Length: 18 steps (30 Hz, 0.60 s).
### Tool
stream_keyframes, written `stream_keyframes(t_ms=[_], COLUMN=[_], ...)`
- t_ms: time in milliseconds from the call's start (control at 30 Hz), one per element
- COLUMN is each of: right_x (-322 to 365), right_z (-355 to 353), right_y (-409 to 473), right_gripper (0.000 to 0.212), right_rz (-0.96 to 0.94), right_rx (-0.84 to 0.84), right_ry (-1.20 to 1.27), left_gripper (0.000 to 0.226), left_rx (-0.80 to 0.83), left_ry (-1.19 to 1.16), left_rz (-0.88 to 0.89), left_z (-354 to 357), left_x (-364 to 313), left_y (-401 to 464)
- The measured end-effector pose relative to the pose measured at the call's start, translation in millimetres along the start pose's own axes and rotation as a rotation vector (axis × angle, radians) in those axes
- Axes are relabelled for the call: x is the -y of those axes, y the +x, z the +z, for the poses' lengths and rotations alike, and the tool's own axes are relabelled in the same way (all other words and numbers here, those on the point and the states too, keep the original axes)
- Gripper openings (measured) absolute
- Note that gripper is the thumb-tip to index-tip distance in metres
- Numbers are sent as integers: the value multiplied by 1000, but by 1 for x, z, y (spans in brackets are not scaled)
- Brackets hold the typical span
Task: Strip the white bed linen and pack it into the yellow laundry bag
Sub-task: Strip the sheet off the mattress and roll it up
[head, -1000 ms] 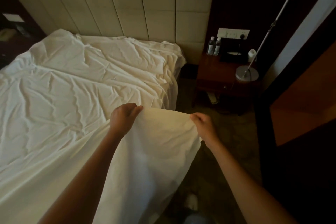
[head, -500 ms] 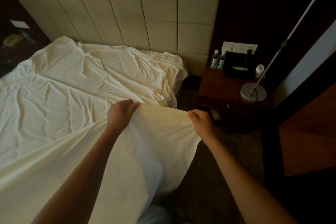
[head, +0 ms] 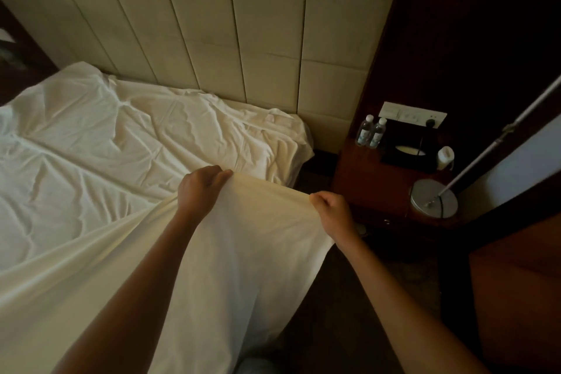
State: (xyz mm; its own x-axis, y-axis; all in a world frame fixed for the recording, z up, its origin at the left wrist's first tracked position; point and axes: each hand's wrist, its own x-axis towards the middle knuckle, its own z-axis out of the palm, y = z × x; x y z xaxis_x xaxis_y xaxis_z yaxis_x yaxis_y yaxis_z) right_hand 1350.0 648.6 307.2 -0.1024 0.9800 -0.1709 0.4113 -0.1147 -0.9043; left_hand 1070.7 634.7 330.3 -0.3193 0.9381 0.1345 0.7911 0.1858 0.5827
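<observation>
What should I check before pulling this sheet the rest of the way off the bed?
1. Left hand grip on the white sheet edge: ok, fingers curled over the hem.
2. Right hand grip on the same edge: ok, fist closed on the fabric.
3. Sheet free at the headboard end: cannot tell, it lies bunched there.
4. Nightstand items clear of the sheet: ok, the water bottles and lamp base stand apart from the fabric.
5. Yellow laundry bag within reach: cannot tell, none is in view.
6. Floor clear behind: cannot tell, out of frame.
</observation>
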Motion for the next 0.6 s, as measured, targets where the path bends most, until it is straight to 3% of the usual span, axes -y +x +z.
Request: stream_keyframes(t_ms=[600], right_x=[18], right_z=[-8], right_y=[250], right_gripper=[35], right_rz=[39], right_rx=[-36], right_ry=[11], left_gripper=[46], left_rx=[71], left_ry=[-6], left_rz=[46], left_z=[76], left_x=[-12], left_y=[249])
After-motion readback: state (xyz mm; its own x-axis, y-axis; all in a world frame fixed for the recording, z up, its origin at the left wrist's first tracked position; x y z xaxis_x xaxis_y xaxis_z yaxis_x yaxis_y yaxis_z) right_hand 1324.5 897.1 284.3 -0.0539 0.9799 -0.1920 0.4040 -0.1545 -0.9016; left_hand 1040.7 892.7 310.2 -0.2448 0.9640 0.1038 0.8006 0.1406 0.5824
